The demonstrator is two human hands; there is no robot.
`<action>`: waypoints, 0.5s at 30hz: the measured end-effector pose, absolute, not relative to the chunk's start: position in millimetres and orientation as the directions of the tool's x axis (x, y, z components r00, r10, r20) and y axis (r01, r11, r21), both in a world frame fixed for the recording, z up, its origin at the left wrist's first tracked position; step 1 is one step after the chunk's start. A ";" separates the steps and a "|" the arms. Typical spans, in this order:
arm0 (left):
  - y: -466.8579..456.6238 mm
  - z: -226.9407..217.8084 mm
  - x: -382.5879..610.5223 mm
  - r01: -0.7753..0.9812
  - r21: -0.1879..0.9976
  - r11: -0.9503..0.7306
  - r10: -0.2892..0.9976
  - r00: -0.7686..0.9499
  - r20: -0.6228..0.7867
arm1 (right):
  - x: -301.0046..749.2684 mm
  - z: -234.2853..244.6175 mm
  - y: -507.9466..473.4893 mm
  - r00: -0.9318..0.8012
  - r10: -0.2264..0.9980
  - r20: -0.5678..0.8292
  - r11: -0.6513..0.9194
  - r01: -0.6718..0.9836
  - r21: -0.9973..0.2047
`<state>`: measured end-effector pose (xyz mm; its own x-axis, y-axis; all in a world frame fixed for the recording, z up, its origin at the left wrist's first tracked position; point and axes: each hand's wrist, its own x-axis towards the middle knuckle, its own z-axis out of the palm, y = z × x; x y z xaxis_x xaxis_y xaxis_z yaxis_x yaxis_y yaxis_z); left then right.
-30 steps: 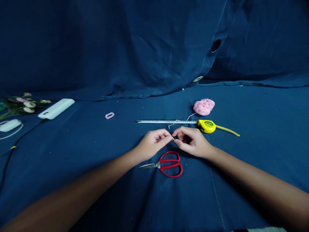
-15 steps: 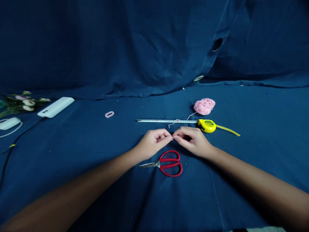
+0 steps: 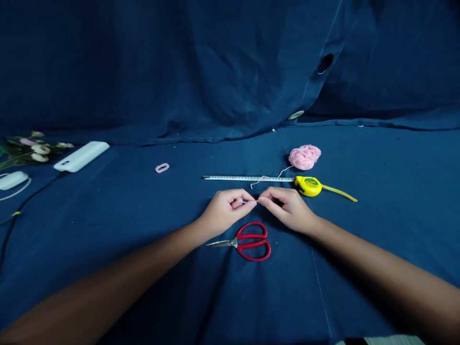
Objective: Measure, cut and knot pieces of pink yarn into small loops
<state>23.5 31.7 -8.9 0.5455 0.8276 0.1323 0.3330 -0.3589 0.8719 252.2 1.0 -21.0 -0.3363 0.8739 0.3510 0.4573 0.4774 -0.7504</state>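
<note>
My left hand (image 3: pixel 227 209) pinches a thin strand of yarn (image 3: pixel 245 201) between thumb and forefinger. Close against it, my right hand (image 3: pixel 283 206) also has its fingertips pinched on the strand; most of the strand is hidden by the fingers. Just beyond the hands lies a tape measure (image 3: pixel 308 186) with its blade pulled out to the left. A pink yarn ball (image 3: pixel 304 157) sits behind it, and its loose end crosses the blade. Red-handled scissors (image 3: pixel 253 242) rest below my hands, blades pointing left.
A small pink yarn loop (image 3: pixel 162 167) lies left of the tape blade. Farther left are a white power strip (image 3: pixel 82 156) with a black cable, a white device (image 3: pixel 13 180) and artificial flowers (image 3: pixel 39 149). A dark blue curtain (image 3: pixel 230 72) hangs behind the cloth-covered surface.
My fingertips have shifted slightly apart, and a short piece of the strand now shows at my left hand. The other things lie as before; the view has tilted slightly.
</note>
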 end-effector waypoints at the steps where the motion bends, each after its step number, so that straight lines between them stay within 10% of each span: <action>1: 31.3 -8.2 23.6 0.345 0.859 -0.378 0.828 0.540 0.148 | 252.2 -21.2 1.1 -0.339 0.874 0.349 0.477 0.458 -0.750; 15: 33.5 -9.0 24.2 0.384 0.762 -0.521 0.802 0.527 0.282 | 252.9 -18.9 1.6 -0.356 0.885 0.301 0.445 0.454 -0.772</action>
<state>24.2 33.5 -9.0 0.5268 0.8017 0.2823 0.3844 -0.5209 0.7621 252.9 1.6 -18.9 -0.3561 0.8846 0.3011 0.4538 0.4454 -0.7718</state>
